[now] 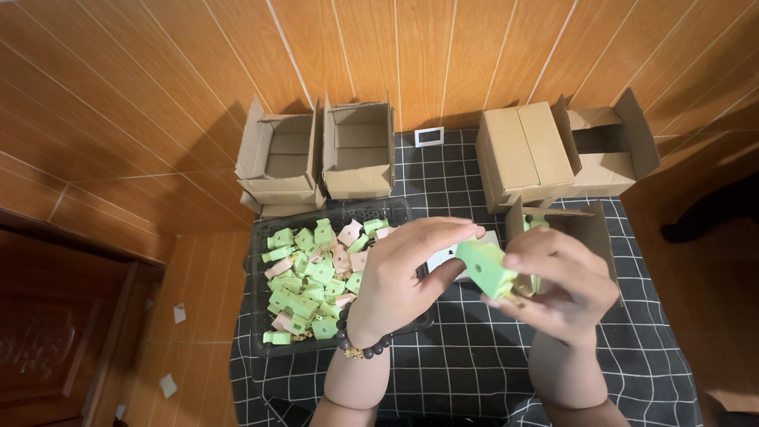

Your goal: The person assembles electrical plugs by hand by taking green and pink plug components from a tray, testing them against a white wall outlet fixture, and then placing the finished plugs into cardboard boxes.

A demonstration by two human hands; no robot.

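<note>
Wood-panelled walls back a table (474, 364) under a black checked cloth. Right hand (565, 289) is clamped on a green block (484, 267); left hand (407, 273) hovers with fingers loosely apart, touching it above a black tray (261, 292) of green and pink pieces. Best gripped firmly by its sides.

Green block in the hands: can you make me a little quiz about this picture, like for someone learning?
1. Which hand holds the green block?
2. True or false: the black tray holds only green pieces.
3. How many open cardboard boxes stand behind the tray, against the wall?

Key:
1. The right hand; the left hand hovers beside it, fingers open.
2. False: pink pieces lie among the green ones.
3. Two, side by side.
</note>
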